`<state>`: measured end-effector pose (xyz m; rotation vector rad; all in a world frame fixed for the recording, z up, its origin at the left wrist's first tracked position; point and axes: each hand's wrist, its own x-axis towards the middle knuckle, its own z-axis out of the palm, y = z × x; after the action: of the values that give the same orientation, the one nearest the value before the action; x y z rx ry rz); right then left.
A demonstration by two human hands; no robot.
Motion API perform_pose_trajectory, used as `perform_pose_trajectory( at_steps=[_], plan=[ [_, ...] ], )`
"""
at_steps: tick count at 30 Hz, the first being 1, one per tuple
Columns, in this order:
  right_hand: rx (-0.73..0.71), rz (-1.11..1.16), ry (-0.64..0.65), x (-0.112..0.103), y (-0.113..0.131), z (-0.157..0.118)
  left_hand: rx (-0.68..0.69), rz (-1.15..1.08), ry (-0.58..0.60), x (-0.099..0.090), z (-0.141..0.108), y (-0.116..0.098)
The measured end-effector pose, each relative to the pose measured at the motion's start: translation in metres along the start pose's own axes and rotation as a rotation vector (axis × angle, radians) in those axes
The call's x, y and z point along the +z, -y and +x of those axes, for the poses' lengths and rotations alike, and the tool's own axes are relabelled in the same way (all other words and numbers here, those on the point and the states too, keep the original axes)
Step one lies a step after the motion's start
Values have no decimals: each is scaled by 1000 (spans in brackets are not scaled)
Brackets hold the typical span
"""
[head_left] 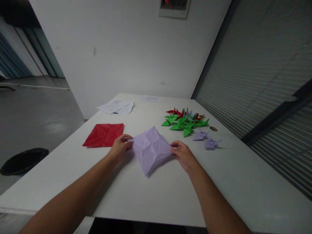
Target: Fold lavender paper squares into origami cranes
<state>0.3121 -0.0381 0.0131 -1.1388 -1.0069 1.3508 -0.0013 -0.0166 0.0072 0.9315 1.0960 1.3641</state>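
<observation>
A creased purple paper sheet (152,149) is spread out between my hands, one corner pointing toward me. My left hand (120,147) pinches its left corner, while my right hand (182,153) grips the right corner between thumb and fingers. To the left lies a creased red sheet (104,135), partly behind my left hand. Two purple folded paper cranes (201,135) sit to the right of the sheet, beyond my right hand. Behind them is a pile of green, red and purple folded cranes (181,123).
The white table (146,201) meets a wall at the back. Printed papers (115,107) lie at its back left, and another sheet (150,99) near the wall. A small brown round object (213,129) is beside the cranes. Blinds line the right side; a black bin (24,161) stands left.
</observation>
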Motion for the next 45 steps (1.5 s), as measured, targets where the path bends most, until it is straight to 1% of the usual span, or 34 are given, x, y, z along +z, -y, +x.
perform_pose_trajectory(
  at_steps=[4, 8, 11, 15, 19, 23, 31, 35, 41, 45],
  plan=[
    [21, 39, -12, 0, 1, 1, -3, 54, -15, -1, 2, 1],
    [32, -5, -17, -1, 0, 1, -36, 86, -12, -4, 5, 2],
    [12, -65, -40, -4, -2, 3, -56, 116, 4, -7, 7, 2],
    [-38, -139, -69, -6, -4, 5, -43, 171, 26, -8, 7, 1],
    [-63, -137, -67, -8, -5, 8, -27, 204, 31, -9, 6, -1],
    [-62, -103, -69, -10, -5, 9, -42, 182, 32, -9, 6, -3],
    [-22, -41, -66, -11, -3, 8, -108, 70, 40, -10, 5, -5],
    [-32, -52, -58, -11, -1, 7, -83, 76, 42, -11, 6, -4],
    [-124, -169, 29, -10, 0, 5, -7, 176, 48, -10, 7, -3],
    [-169, -295, 2, -10, -1, 6, 64, 284, 43, -11, 8, -1]
  ],
)
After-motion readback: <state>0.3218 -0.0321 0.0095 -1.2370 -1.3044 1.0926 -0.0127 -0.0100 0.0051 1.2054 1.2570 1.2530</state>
